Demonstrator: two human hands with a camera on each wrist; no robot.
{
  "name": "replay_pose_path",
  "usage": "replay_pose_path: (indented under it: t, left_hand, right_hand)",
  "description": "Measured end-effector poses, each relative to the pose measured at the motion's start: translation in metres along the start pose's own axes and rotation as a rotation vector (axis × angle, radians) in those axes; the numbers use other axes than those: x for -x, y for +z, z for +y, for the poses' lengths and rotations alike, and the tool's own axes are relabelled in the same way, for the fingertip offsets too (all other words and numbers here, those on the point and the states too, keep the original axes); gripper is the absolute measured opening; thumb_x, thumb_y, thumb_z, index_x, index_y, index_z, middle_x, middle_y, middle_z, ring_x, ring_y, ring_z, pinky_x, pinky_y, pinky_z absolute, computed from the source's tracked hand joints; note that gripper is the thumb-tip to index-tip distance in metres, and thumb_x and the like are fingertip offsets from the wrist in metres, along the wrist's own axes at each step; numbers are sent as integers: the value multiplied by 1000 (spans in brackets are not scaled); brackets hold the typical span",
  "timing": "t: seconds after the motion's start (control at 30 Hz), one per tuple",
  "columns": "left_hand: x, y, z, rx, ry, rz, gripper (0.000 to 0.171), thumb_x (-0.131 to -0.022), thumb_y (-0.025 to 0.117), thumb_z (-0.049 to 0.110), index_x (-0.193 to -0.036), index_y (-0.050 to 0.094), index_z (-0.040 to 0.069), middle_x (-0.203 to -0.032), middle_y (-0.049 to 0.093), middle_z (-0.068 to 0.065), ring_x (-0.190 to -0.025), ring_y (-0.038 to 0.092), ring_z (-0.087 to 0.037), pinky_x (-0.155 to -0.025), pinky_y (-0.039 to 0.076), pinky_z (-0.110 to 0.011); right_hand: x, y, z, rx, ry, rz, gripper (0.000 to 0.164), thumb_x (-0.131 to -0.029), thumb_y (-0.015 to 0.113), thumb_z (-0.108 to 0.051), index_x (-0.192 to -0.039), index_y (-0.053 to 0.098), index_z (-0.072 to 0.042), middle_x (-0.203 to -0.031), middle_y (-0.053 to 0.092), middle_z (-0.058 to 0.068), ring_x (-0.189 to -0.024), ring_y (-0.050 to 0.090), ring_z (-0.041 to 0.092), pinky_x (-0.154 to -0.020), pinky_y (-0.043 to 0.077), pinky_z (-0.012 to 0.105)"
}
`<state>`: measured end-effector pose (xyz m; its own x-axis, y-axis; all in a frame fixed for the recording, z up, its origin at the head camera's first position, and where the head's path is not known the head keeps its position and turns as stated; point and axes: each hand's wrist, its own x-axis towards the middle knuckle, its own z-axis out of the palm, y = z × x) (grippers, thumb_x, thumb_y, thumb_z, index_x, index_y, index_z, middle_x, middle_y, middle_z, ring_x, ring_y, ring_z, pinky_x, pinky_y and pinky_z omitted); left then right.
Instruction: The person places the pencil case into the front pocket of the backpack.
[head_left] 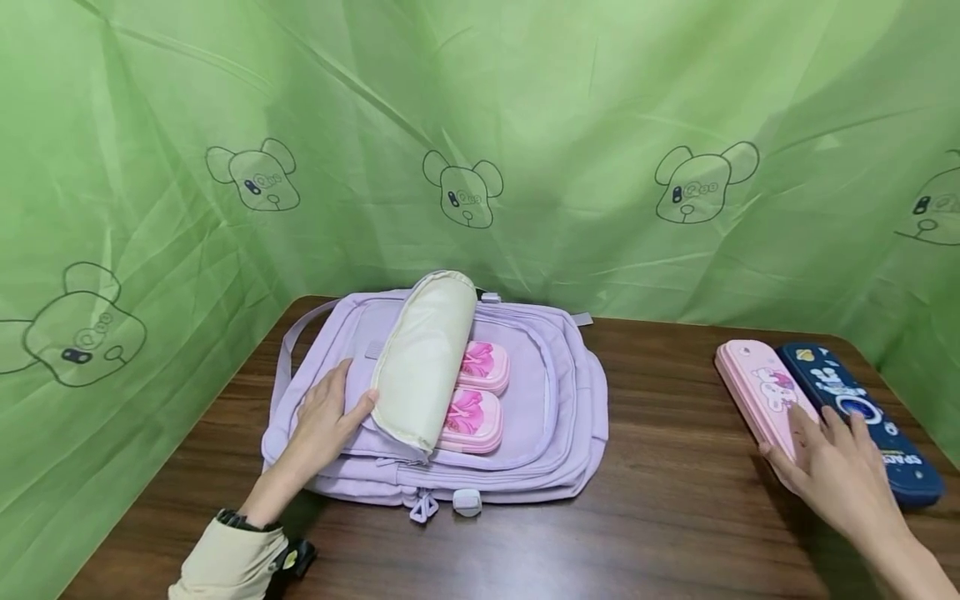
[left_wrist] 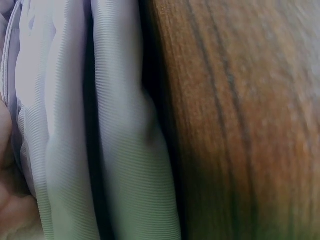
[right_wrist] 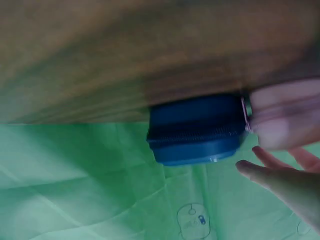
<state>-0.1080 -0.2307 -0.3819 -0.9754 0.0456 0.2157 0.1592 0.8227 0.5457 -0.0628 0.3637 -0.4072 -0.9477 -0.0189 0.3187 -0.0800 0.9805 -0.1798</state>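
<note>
A lilac backpack (head_left: 577, 392) lies flat on the table, its front pocket's cream-lined flap (head_left: 423, 358) folded back. Two pink cases with flower prints, an upper one (head_left: 487, 367) and a lower one (head_left: 474, 421), stick out from under that flap. My left hand (head_left: 322, 425) rests on the backpack with fingers spread, its thumb at the flap's edge. On the right, a pink pencil case (head_left: 757, 375) with a rabbit print lies beside a dark blue space-themed pencil case (right_wrist: 195, 132). My right hand (head_left: 840, 467) is over the near end of the pink one, fingers apart and loosely bent.
The brown wooden table (head_left: 660, 467) stretches between the backpack and the pencil cases. Green fabric (head_left: 570, 233) with bear-head drawings hangs around its back and sides. Zipper pulls (head_left: 423, 507) and a buckle (head_left: 467, 502) lie at the backpack's near edge.
</note>
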Motion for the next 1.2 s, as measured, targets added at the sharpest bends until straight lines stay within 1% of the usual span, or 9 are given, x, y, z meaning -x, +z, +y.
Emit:
replay_pose_path:
  t: [0.1,0.2,0.3,0.43,0.63,0.77,1.0,1.1,1.2]
  left_hand:
    - [0,2,-1,2,1,2,71,-94,49,41,-143,23,-4,-140,28,-33,-126,24,-52,-96,17,-66]
    - [0,2,0,5,1,2,71,-94,49,41,-143,23,-4,-141,28,-33,-126,23,-52,-97,16,-66]
    - [1,3,0,6,2,5,71,-94,49,40,-143,23,-5,-140,28,-33,-126,23,-52,-98,16,-66]
    - [1,3,0,9,0,9,70,-94,49,39,-143,23,-5,-140,29,-33,-126,24,-52,-98,16,-65]
    - [1,2,1,18,0,-5,70,-95,48,38,-143,23,-5,-140,28,-33,-126,23,-53,-97,16,-66]
    - [1,2,1,27,-5,-16,69,-95,47,38,-144,22,-4,-141,27,-33,-125,23,-53,-96,16,-67]
    - [2,1,-1,22,-11,-17,69,-95,46,38,-145,21,-3,-142,26,-33,-126,22,-52,-98,15,-65]
    - [1,0,-1,24,-11,-13,69,-95,46,38,-145,21,-3,-142,26,-32,-127,22,-52,-99,14,-65]
    - [2,-1,-2,24,-12,-14,69,-95,46,38,-144,21,-4,-142,26,-32,-127,22,-52,-99,14,-65]
  right_hand:
    - [7,6,1,-6,22,-40,75,-89,60,-40,-133,31,13,-123,24,50,-123,5,64,-94,6,73]
    - [11,7,1,-24,-16,-20,75,-89,62,-34,-137,27,12,-124,22,52,-118,15,67,-92,13,73]
    - [12,6,-2,-42,-67,14,72,-88,65,-29,-136,30,12,-123,24,53,-109,27,67,-85,23,72]
    - [13,4,-7,-55,-112,31,70,-85,69,-29,-133,35,10,-120,29,53,-97,34,68,-77,29,72]
    - [17,0,-13,-43,-27,-63,85,-82,69,-40,-142,27,2,-114,30,49,-75,37,67,-60,32,70]
    - [17,0,-13,-62,-37,-71,93,-76,75,-39,-143,26,3,-103,34,49,-71,43,64,-55,35,67]
    - [9,-3,-23,-120,-81,3,83,-77,73,-26,-143,30,-1,-105,38,47,-79,45,61,-58,34,66]
    - [3,-8,-40,-180,-98,39,80,-79,72,-24,-143,31,-2,-109,40,43,-85,46,56,-60,34,64]
    - [-5,-18,-66,-289,-110,52,78,-80,72,-24,-145,31,-5,-118,42,37,-97,45,50,-67,35,62]
